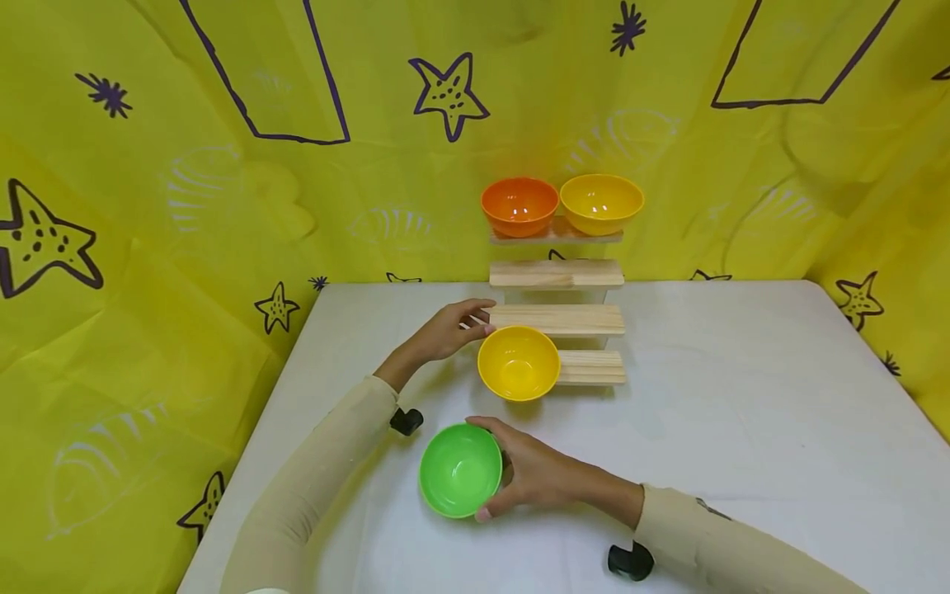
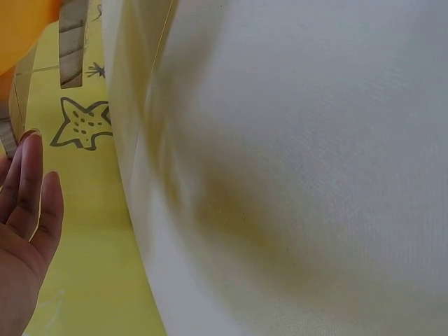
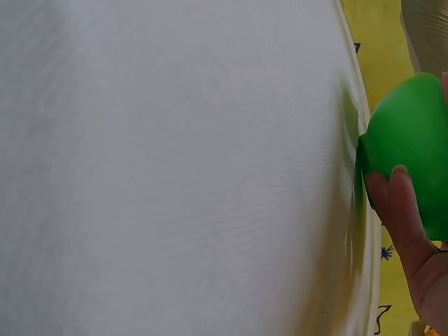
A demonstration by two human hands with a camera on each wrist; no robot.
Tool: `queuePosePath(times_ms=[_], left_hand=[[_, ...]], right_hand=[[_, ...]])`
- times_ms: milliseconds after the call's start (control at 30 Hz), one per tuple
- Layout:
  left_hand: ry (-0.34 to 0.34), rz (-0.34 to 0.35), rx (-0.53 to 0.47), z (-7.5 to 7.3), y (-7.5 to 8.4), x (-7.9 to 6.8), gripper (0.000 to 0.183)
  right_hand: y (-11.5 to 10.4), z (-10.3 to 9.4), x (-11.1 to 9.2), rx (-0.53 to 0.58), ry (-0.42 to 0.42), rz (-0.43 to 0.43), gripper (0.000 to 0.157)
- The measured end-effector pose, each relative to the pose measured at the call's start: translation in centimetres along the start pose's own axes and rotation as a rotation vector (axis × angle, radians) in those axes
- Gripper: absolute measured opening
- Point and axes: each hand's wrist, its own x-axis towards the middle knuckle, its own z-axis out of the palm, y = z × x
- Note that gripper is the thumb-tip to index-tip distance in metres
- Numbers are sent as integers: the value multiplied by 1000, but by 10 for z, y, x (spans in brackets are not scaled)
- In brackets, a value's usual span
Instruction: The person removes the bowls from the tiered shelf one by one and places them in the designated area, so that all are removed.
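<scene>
Green bowl [image 1: 460, 470] stood on the white desk [image 1: 742, 412], near its front edge and left of centre, mouth up. The right hand [image 1: 530, 474] cupped the bowl's right side, thumb at the far rim and fingers curled round the near wall; the right wrist view showed fingers [image 3: 402, 203] pressed against the bowl's green outside [image 3: 409, 140], so the grip was holding the bowl. The left hand [image 1: 445, 330] lay further back, fingers straight and relaxed, tips touching the left end of a step on the wooden stair rack [image 1: 557, 318]; its grip was wide and held nothing, and the left wrist view showed flat fingers [image 2: 28, 203]. A yellow bowl [image 1: 518, 363] sat on the lowest step, just right of the left hand and just beyond the green bowl, apart from both. On the top step an orange bowl [image 1: 519, 206] and a second yellow bowl [image 1: 601, 202] stood side by side, touching or nearly so. Yellow cloth with purple stars [image 1: 148, 247] hung behind and at both sides of the desk.
</scene>
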Motion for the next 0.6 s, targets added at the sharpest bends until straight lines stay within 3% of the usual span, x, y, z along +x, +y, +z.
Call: queuePosePath(times_ms=[600], left_hand=[[-2, -9, -5, 0, 1, 0, 51]], right_hand=[[4, 3, 6, -33, -21, -37, 112]])
